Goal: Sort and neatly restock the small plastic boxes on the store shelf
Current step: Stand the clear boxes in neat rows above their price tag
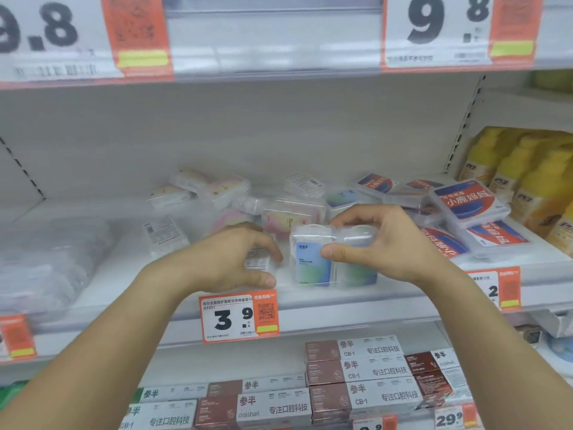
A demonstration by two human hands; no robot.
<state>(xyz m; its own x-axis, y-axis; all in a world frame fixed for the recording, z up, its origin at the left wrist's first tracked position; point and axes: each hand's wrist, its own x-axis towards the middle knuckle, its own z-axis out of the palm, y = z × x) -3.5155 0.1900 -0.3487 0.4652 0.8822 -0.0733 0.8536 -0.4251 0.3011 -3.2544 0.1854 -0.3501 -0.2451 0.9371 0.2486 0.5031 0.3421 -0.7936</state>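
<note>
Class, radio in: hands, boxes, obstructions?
Left hand grips one clear plastic box. Right hand holds two blue-green boxes upright at shelf front. Loose boxes jumbled behind.

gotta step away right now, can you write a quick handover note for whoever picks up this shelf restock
Left hand: grips one clear box with a printed label at the shelf front.
Right hand: holds two blue-green boxes upright, side by side, near the shelf edge.
Done: only those two stand in a row.
Left: pink boxes and other clear ones lie jumbled behind; red-and-blue boxes are piled loosely to the right. Sort by kind and line them up.
</note>
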